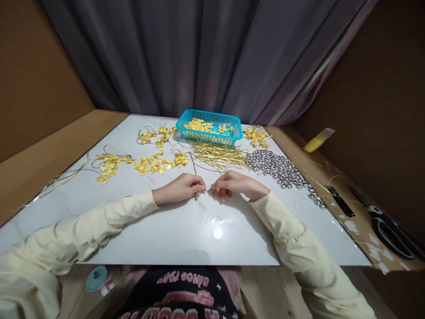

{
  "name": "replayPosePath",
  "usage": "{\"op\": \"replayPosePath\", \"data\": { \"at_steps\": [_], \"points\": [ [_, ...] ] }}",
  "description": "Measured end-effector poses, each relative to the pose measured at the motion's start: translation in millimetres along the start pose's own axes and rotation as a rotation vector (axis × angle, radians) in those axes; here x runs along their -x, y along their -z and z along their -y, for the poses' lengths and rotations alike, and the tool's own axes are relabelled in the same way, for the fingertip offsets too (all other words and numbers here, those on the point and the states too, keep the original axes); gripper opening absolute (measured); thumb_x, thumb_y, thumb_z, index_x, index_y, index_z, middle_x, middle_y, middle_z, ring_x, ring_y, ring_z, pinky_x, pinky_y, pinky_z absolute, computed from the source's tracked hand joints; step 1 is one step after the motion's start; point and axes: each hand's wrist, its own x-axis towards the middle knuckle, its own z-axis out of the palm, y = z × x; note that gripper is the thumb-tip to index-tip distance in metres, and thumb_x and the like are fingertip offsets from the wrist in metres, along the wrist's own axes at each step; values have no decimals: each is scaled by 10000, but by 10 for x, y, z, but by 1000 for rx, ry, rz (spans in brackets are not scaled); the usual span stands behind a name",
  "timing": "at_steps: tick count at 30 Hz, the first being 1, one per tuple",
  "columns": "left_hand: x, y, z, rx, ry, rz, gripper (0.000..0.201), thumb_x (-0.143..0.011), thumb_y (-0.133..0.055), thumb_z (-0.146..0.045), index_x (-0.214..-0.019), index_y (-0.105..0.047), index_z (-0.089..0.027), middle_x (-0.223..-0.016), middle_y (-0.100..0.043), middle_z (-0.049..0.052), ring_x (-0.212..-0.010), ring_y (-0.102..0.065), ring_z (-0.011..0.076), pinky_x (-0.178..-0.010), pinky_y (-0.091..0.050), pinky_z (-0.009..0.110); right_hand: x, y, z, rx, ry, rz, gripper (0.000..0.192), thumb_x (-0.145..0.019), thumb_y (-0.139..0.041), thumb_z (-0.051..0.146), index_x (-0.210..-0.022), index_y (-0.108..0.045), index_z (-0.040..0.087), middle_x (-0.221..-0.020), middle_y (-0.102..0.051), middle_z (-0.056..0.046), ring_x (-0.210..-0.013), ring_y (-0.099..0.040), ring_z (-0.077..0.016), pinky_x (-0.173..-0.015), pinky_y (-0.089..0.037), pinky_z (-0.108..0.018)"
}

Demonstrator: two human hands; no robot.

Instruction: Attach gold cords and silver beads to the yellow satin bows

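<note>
My left hand (185, 187) is closed in a pinch just above the white tabletop. A thin gold twist tie (192, 163) sticks out from behind its fingers, pointing away from me. Close by on the right, my right hand (232, 183) has thumb and forefinger pressed together, its other fingers curled; what they pinch, if anything, is too small to make out. A small gap separates the fingertips of both hands. Beyond them lies a loose pile of gold twist ties (221, 154). Yellow ribbon bows (152, 164) are scattered past my left hand.
A blue plastic basket (212, 141) at the back holds more yellow bows. Silver beads (277, 167) are heaped at the right. Bows with rings (108, 166) lie at the left. Scissors (390, 230), a black-handled tool (341, 201) and a yellow tube (318, 140) are along the right edge.
</note>
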Motion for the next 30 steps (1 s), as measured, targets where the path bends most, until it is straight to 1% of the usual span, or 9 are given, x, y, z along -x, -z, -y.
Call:
{"op": "replayPosePath", "data": {
  "at_steps": [4,6,8,11,13,16,18,22,30],
  "points": [
    [3,-1,0,15,-3,7,206,-836,-465,-264,-732,-580,-128,-613,-562,-3,-587,-510,110,-606,-393,215,14,3,24,13,16,-72,227,-763,-507,245,-712,-666,91,-606,-637,-42,-475,-526,-70,-411,-372,-163],
    [4,0,-2,20,-2,8,210,-837,-466,-273,-730,-578,-130,-611,-556,-5,-589,-507,112,-604,-390,216,20,-5,34,21,28,-79,201,-754,-516,227,-760,-672,101,-614,-630,-26,-478,-514,-63,-420,-376,-158],
    [5,1,-3,23,1,7,216,-837,-466,-278,-727,-577,-131,-607,-552,-6,-588,-503,111,-598,-383,215,23,-16,38,31,35,-78,197,-740,-537,221,-816,-678,108,-573,-604,-3,-450,-479,-55,-422,-371,-161],
    [4,2,-1,32,8,6,223,-836,-467,-291,-729,-579,-131,-608,-555,-7,-572,-489,106,-580,-373,213,12,-33,29,53,38,-89,231,-712,-579,231,-878,-682,109,-476,-520,39,-401,-398,-45,-397,-319,-164],
    [3,1,2,44,17,6,226,-833,-472,-304,-741,-582,-129,-604,-555,-8,-552,-474,101,-555,-363,209,-4,-38,13,69,37,-102,258,-697,-592,233,-903,-685,107,-465,-492,49,-392,-365,-41,-388,-286,-167],
    [3,-2,10,69,31,9,237,-833,-472,-322,-774,-587,-123,-595,-546,-11,-518,-448,91,-514,-342,199,-30,-36,-13,99,37,-124,266,-685,-589,218,-906,-696,115,-522,-533,37,-403,-344,-33,-399,-276,-170],
    [0,-3,19,87,38,16,245,-837,-465,-328,-796,-587,-119,-591,-537,-14,-502,-436,85,-492,-331,193,-42,-32,-23,123,40,-134,240,-677,-585,206,-864,-709,118,-548,-555,29,-416,-338,-30,-413,-276,-171],
    [-5,-2,42,110,37,21,252,-840,-464,-329,-810,-593,-115,-591,-530,-13,-503,-430,81,-474,-322,184,-45,-25,-24,155,48,-138,213,-667,-585,211,-798,-721,113,-547,-564,21,-438,-341,-37,-426,-272,-175],
    [-1,-1,52,106,30,10,245,-840,-468,-320,-805,-603,-118,-590,-530,-8,-511,-424,83,-471,-321,181,-22,-25,-19,138,56,-97,261,-660,-594,268,-826,-719,111,-509,-536,26,-428,-339,-45,-419,-273,-183]
  ]
}}
